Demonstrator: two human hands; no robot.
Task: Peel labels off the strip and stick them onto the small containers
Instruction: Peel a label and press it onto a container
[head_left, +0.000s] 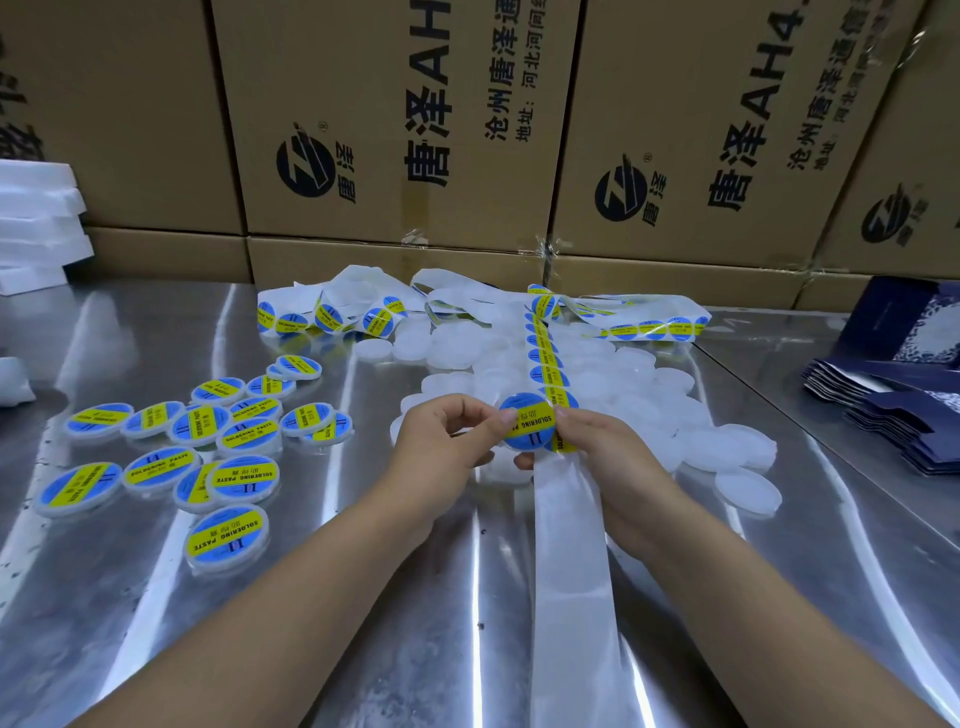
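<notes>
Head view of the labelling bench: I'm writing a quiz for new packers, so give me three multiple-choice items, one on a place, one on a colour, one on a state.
1. The labelled containers lie:
A) left of the left hand
B) right of the right hand
C) on the strip

2. The labels are:
A) red and white
B) blue and yellow
C) green and black

3. The strip nearest the person is:
A) bare backing
B) full of labels
C) rolled up

Key:
1 A, they cluster on the left of the table.
2 B, they are blue discs with yellow bands.
3 A, only white backing runs below the right hand.
</notes>
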